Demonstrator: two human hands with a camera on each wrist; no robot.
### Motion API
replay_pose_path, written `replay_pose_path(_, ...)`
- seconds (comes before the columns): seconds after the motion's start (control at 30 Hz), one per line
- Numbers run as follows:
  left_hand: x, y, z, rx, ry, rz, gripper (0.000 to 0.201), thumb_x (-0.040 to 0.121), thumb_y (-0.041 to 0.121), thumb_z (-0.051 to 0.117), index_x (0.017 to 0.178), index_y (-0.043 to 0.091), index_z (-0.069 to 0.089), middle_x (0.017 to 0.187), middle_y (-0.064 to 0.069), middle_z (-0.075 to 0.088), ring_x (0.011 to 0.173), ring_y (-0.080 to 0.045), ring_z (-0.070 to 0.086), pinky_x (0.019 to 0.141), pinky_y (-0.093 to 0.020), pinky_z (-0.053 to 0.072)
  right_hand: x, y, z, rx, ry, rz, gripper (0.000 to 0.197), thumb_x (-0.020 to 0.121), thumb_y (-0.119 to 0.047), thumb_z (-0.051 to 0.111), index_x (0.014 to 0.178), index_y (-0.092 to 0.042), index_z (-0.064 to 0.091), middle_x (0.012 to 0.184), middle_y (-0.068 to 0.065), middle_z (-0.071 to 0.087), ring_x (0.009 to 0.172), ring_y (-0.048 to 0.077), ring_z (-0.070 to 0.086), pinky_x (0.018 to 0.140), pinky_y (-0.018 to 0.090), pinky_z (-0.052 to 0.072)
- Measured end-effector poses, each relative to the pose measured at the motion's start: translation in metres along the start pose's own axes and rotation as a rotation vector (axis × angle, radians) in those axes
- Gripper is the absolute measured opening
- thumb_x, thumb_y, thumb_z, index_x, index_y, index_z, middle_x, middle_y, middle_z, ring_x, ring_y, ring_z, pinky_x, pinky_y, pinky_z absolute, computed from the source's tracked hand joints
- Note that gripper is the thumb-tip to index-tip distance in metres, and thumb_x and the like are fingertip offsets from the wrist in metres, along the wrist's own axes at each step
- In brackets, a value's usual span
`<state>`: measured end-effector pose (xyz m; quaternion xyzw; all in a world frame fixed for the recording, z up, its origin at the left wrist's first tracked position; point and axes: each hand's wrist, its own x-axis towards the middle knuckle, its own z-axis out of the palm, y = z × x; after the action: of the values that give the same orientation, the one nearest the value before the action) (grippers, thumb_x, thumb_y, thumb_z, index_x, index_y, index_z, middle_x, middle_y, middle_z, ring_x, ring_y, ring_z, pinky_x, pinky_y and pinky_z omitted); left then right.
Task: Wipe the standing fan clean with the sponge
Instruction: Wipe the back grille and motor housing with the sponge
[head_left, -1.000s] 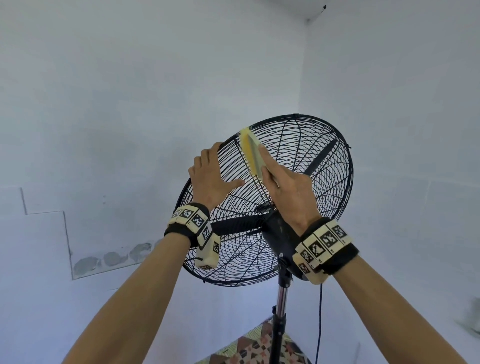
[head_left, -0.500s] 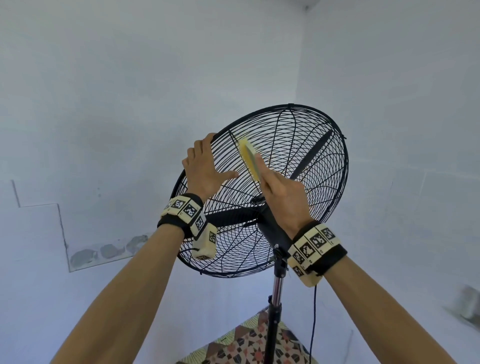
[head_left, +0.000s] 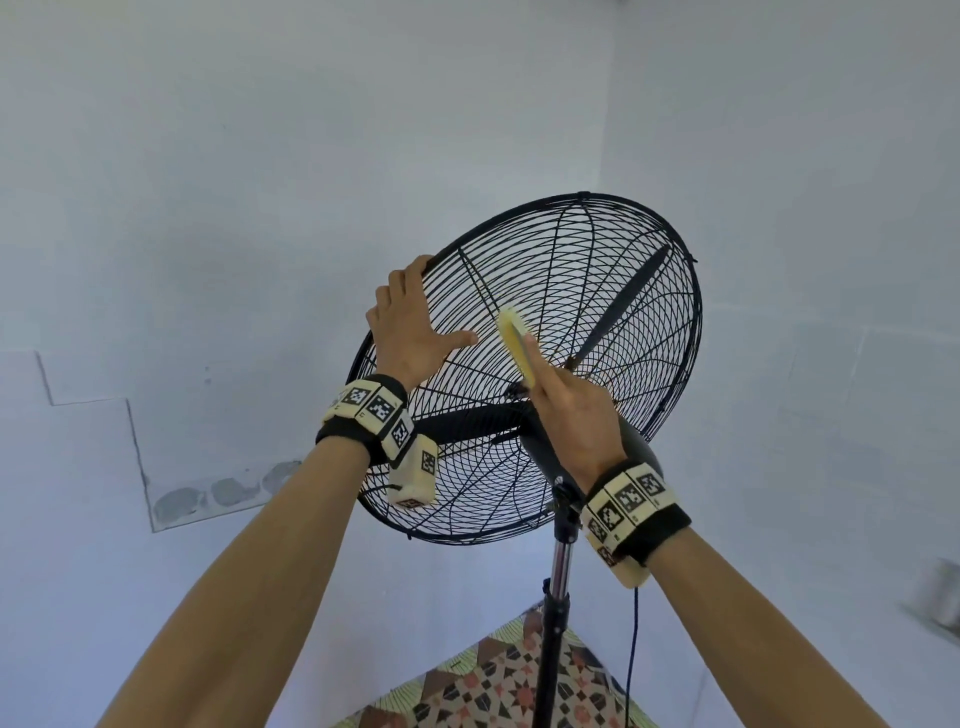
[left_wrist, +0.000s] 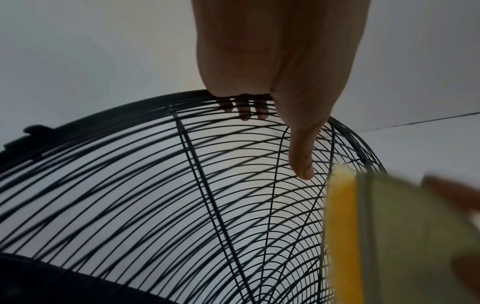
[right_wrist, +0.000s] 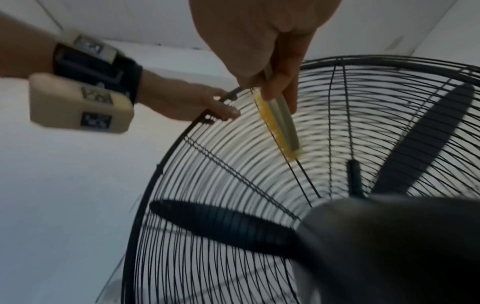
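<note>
The black standing fan's wire cage (head_left: 597, 291) is tilted, and I see it from behind, with dark blades inside. My left hand (head_left: 410, 322) grips the cage rim at the upper left; its fingers curl over the rim (left_wrist: 244, 111) and the thumb lies along the wires. My right hand (head_left: 566, 410) pinches a yellow sponge (head_left: 514, 338) with a green scouring face, held edge-on against the rear grille between rim and hub. In the right wrist view the sponge (right_wrist: 278, 127) sits between thumb and fingers against a radial wire. It fills the lower right corner as a blurred sponge (left_wrist: 342, 226).
The black motor housing (head_left: 550, 447) sits just under my right wrist, on a chrome and black pole (head_left: 558, 571). A dark cord (head_left: 631, 649) hangs beside the pole. A patterned floor covering (head_left: 498, 686) lies below. Pale walls meet in a corner behind the fan.
The right hand has slid the sponge down the grille from near the top rim toward the hub. The left hand has kept its grip on the rim.
</note>
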<state>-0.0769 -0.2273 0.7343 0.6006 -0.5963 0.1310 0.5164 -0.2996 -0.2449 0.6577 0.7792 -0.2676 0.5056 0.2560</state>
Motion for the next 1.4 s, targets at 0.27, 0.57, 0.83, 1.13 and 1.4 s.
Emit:
replay_pose_path(0.27, 0.002, 0.005, 0.003, 0.007, -0.017, 0.011, 0.110, 0.070, 0.051, 0.091, 0.157, 0.025, 0.028, 0.148, -0.006, 0.040, 0.135, -0.030, 0.038, 0.109, -0.051, 0.030, -0.021, -0.004, -0.009, 0.115, 0.092, 0.115, 0.052, 0.098, -0.007, 0.053, 0.149, -0.001, 0.047, 0.087, 0.014, 0.074, 0.062, 0.023, 0.066, 0.048, 0.034, 0.058)
replay_pose_path(0.57, 0.000, 0.001, 0.000, 0.009, -0.019, 0.003, 0.110, 0.071, 0.052, 0.090, 0.157, 0.025, 0.027, 0.149, -0.007, 0.040, 0.135, -0.031, 0.037, 0.109, -0.051, 0.030, -0.031, -0.004, 0.010, -0.018, -0.173, 0.206, 0.073, 0.092, 0.003, 0.065, 0.157, -0.009, 0.035, 0.099, 0.015, 0.073, 0.062, 0.028, 0.065, 0.054, 0.045, 0.059)
replay_pose_path(0.83, 0.000, -0.001, 0.000, 0.006, -0.010, 0.009, 0.110, 0.071, 0.053, 0.090, 0.157, 0.024, 0.028, 0.147, -0.007, 0.041, 0.134, -0.031, 0.039, 0.108, -0.051, 0.031, -0.032, -0.004, 0.015, -0.084, -0.235, 0.232, 0.088, 0.092, -0.005, 0.070, 0.163, -0.010, 0.018, 0.103, 0.009, 0.071, 0.070, 0.023, 0.064, 0.055, 0.032, 0.052)
replay_pose_path(1.13, 0.001, 0.000, 0.002, 0.013, -0.010, 0.020, 0.111, 0.071, 0.053, 0.090, 0.158, 0.023, 0.028, 0.148, -0.007, 0.041, 0.134, -0.031, 0.038, 0.108, -0.050, 0.030, -0.026, -0.011, 0.012, -0.003, -0.148, 0.262, 0.077, 0.092, -0.004, 0.069, 0.159, -0.006, 0.030, 0.096, 0.013, 0.071, 0.063, 0.025, 0.063, 0.048, 0.032, 0.048)
replay_pose_path(1.4, 0.001, -0.001, 0.002, 0.018, -0.019, 0.022, 0.111, 0.072, 0.055, 0.089, 0.158, 0.025, 0.026, 0.149, -0.007, 0.040, 0.135, -0.031, 0.038, 0.108, -0.050, 0.030, -0.013, -0.005, 0.006, 0.114, -0.101, 0.785, 0.044, 0.101, -0.010, 0.053, 0.145, -0.009, 0.049, 0.093, 0.014, 0.071, 0.087, 0.029, 0.067, 0.090, 0.041, 0.054)
